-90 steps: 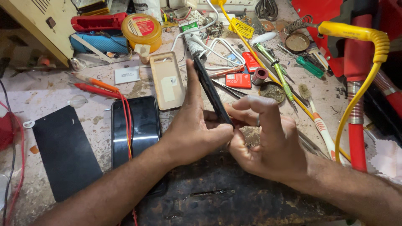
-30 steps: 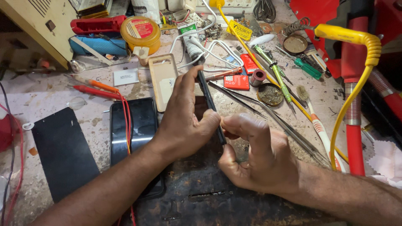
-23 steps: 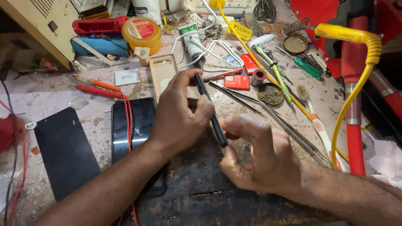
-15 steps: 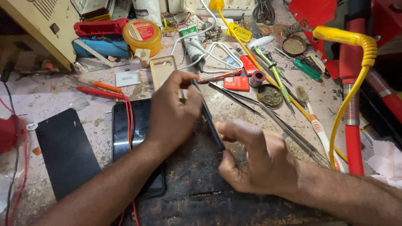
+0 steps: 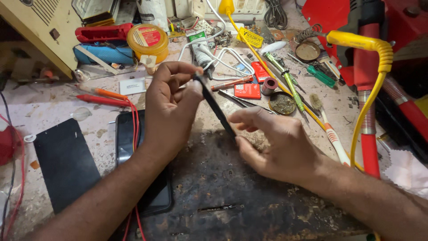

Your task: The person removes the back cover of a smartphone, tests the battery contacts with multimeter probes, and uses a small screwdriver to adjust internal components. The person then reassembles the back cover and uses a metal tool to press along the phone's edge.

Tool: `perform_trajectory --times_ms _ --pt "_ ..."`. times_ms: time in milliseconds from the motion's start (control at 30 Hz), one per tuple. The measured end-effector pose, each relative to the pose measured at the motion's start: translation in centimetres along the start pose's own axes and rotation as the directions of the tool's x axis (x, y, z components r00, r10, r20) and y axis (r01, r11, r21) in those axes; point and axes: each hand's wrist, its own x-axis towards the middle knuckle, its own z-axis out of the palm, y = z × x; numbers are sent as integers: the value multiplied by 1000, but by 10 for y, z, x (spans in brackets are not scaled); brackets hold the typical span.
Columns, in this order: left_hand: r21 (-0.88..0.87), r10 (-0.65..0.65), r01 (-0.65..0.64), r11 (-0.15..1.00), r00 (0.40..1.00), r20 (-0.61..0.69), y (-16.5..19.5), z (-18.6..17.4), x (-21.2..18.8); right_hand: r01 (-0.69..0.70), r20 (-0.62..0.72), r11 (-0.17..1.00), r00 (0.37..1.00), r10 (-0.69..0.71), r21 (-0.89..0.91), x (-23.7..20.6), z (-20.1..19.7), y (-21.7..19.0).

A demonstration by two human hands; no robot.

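Note:
My left hand (image 5: 171, 109) grips the far end of a thin black phone (image 5: 214, 105), held edge-on above the bench. At the phone's near end, my right hand (image 5: 278, 145) pinches it between thumb and fingers. The phone slants from upper left to lower right over a dark scorched work mat (image 5: 232, 196). A second black phone (image 5: 133, 151) lies flat under my left forearm, with red wires (image 5: 133, 134) across it.
A black panel (image 5: 64, 163) lies at the left. Red probes (image 5: 100, 96), a yellow tin (image 5: 148, 41), a paste tube (image 5: 200, 51), screwdrivers (image 5: 290, 85), a round flux tin (image 5: 281, 102) and a brush (image 5: 327, 129) crowd the back. A yellow coiled cable (image 5: 372, 80) and red tool (image 5: 368, 147) stand at right.
The phone has been turned edge-on and lifted. My left hand slid up to its far end, while my right hand stayed at the near end.

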Motion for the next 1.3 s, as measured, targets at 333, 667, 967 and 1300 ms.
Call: perform_trajectory --times_ms 333,667,967,1300 --pt "320 291 -360 877 925 243 35 20 -26 -206 172 821 976 133 532 8 -9 20" --pt "104 87 -92 990 995 54 19 29 -17 -337 222 822 939 262 458 9 1 16" --pt "361 82 -76 930 997 -3 24 31 -21 -373 224 819 926 303 436 9 3 9" --pt "-176 25 14 984 976 218 21 21 -17 -175 81 928 984 157 328 13 -5 17"
